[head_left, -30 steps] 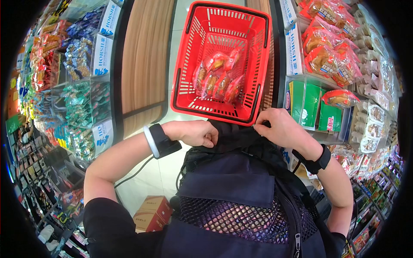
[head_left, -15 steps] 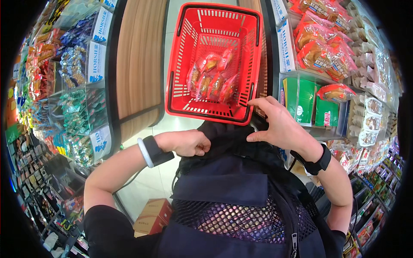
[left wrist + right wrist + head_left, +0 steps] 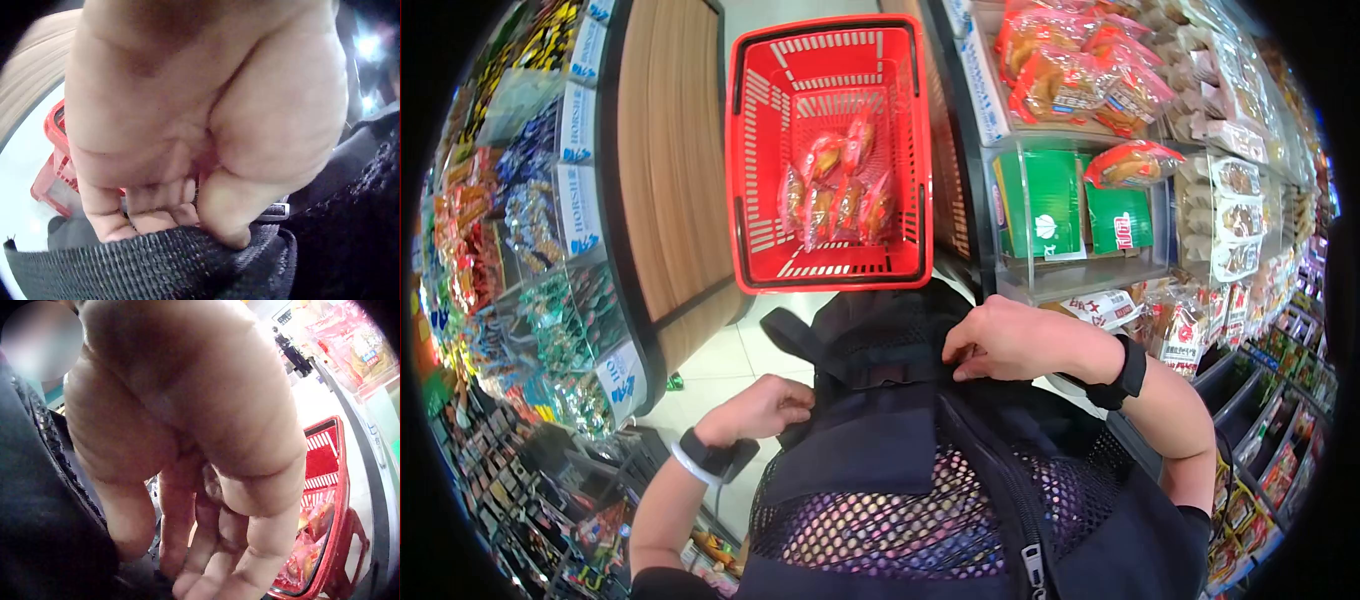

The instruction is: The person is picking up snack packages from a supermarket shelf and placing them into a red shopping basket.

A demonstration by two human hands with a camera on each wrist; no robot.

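Observation:
A black bag (image 3: 840, 450) with a mesh panel and a zip spreads across the person's front. At its left side, my left hand (image 3: 752, 410) pinches a ribbed black webbing strap (image 3: 125, 265), the thumb on the near face and the fingers behind it. A metal buckle (image 3: 275, 211) shows beside the thumb. My right hand (image 3: 1025, 342) is at the bag's upper right, its fingers loosely bent and fingertips close to the black fabric. Beyond the bag stands a red shopping basket (image 3: 830, 282), with several clear-and-red wrapped pastries (image 3: 845, 205) inside.
Wood-faced shelving (image 3: 670, 150) borders the left, with bins of wrapped sweets (image 3: 565, 310) beside it. On the right are packaged pastries (image 3: 1090, 75), green boxes (image 3: 1040, 200) and a clear divider. Pale floor tiles (image 3: 710, 365) show between the bag and the left shelving.
The basket and shelves have shifted left in view. My right hand has come away from the basket rim, back to the bag; my left hand has moved lower along the bag's left side.

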